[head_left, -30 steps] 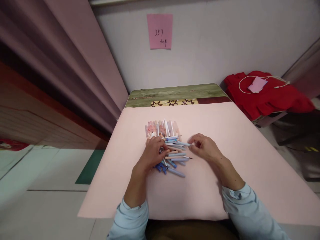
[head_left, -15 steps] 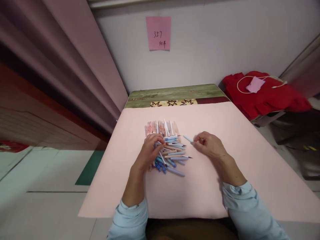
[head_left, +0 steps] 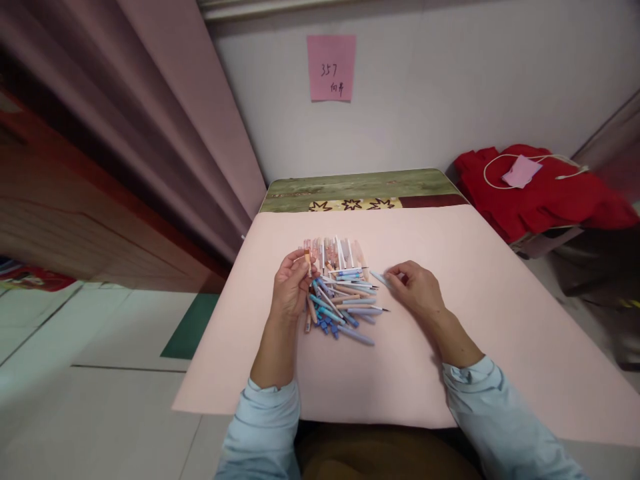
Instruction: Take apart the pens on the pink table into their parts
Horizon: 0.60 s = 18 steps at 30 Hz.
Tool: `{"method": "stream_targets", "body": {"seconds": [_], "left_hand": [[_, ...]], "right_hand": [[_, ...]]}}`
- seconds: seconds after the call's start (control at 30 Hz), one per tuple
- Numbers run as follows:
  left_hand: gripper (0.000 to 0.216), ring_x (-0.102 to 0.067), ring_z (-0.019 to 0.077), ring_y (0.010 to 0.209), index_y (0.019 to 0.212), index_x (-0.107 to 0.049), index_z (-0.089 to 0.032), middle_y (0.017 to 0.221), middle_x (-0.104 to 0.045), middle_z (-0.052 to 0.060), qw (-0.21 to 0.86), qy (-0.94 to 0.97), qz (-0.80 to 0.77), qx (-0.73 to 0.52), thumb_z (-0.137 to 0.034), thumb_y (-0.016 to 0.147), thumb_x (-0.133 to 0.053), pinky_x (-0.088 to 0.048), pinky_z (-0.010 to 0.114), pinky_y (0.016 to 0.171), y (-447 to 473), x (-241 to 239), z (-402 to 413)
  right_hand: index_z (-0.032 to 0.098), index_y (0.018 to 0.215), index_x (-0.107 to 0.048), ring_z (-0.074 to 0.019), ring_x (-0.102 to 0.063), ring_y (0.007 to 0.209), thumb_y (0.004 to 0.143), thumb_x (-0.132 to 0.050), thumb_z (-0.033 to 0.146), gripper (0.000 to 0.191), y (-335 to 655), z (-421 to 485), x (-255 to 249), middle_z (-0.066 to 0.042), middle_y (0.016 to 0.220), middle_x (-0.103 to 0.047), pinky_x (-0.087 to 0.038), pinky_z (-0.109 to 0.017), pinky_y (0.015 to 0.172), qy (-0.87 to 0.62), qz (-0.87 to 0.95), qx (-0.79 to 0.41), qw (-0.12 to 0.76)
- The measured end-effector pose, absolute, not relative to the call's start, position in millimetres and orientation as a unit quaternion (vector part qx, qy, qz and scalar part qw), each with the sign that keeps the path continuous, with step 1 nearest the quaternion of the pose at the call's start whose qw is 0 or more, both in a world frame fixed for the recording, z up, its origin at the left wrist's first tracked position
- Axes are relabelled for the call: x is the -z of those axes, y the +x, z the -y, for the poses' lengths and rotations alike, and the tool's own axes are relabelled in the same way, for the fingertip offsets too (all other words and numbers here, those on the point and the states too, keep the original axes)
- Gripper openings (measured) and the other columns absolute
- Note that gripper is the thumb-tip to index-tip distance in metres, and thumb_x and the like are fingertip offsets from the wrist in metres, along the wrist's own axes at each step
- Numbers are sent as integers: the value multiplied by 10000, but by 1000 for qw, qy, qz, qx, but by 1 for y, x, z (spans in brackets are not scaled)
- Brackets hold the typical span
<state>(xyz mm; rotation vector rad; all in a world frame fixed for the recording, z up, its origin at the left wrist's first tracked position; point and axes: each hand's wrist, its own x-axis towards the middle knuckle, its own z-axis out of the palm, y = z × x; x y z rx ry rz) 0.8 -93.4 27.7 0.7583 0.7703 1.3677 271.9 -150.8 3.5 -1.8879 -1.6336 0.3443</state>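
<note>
My left hand (head_left: 291, 283) is closed in a pinch, raised at the left side of the pen pile. Between its fingertips stands a small orange-brown pen part (head_left: 307, 257), partly covered by the fingers. My right hand (head_left: 416, 288) is on the right of the pile, its thumb and forefinger closed on a light blue pen barrel (head_left: 379, 277) that points left toward the pile. The loose pile of pen parts (head_left: 350, 308) holds blue, lilac, beige and white pieces. Behind it, clear and pinkish pen barrels (head_left: 333, 250) lie side by side in a row.
A pale pink sheet (head_left: 415, 373) covers most of the table. Small dark blue pieces (head_left: 327, 327) lie at the pile's near edge. Red cloth (head_left: 545, 193) with a white cable rests on the right. A pink note (head_left: 331, 69) is stuck to the wall.
My left hand has lifted out of the pile with the orange-brown pen part in its fingers. My right hand still holds the light blue barrel. The whole view has shifted slightly.
</note>
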Motion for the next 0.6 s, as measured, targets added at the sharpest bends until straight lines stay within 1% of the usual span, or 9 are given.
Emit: {"method": "stream_targets", "body": {"seconds": [0.07,0.13,0.23,0.4,0.5,0.6], "left_hand": [[489,-620,96,658,1105,-640,-187,822,-674,15,650,326,-334,-599,-215,656,-832,-557,227,643,0,-27,94],[512,-619,93,664,1147,-637,-186,839,-669,19,654,326,-331,-597,-208,670,-822,-562,223,645,1,-26,95],[464,-612,88,657,1125,-656,-169,825,-654,16,658,324,-331,-594,-202,687,-807,-568,224,651,4,-25,97],[400,-620,102,690,1116,-654,-160,840,-644,27,691,322,-318,-564,-218,736,-767,-583,258,683,13,-23,102],[393,-625,109,715,1125,-644,-164,872,-642,35,708,323,-305,-550,-229,753,-751,-584,266,692,15,-27,104],[404,-626,112,713,1140,-629,-176,873,-637,31,702,329,-298,-556,-242,759,-743,-585,275,694,14,-32,106]], "right_hand": [[248,791,-725,-146,-592,667,828,-587,365,185,271,152,-2,-6,859,-683,-409,-282,621,-711,613,-112,326],[236,788,-718,-141,-583,639,833,-595,359,180,268,155,-1,-12,850,-684,-416,-282,617,-703,609,-88,356],[228,820,-710,-146,-592,651,854,-594,327,157,254,161,-4,-21,853,-688,-441,-287,644,-657,629,-64,411],[241,897,-705,-196,-645,885,877,-597,272,114,211,170,-15,-35,917,-709,-471,-324,789,-544,702,-47,457],[240,914,-690,-193,-647,905,881,-611,254,87,190,171,-20,-33,921,-713,-469,-323,788,-519,713,-34,471],[239,916,-683,-188,-644,901,880,-619,240,74,181,171,-20,-32,917,-708,-462,-324,789,-516,714,-22,472]]}}
